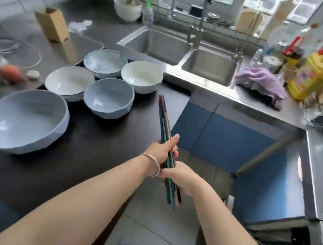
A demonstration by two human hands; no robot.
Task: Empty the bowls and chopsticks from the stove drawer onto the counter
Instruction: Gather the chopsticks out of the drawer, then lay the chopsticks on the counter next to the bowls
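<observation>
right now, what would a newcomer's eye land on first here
First, the bundle of chopsticks at centre, gripped by both the left hand and the right hand above the edge of the dark counter. Next, five bowls to the left on it, the large blue bowl nearest, then the yellow bottle at far right.
</observation>
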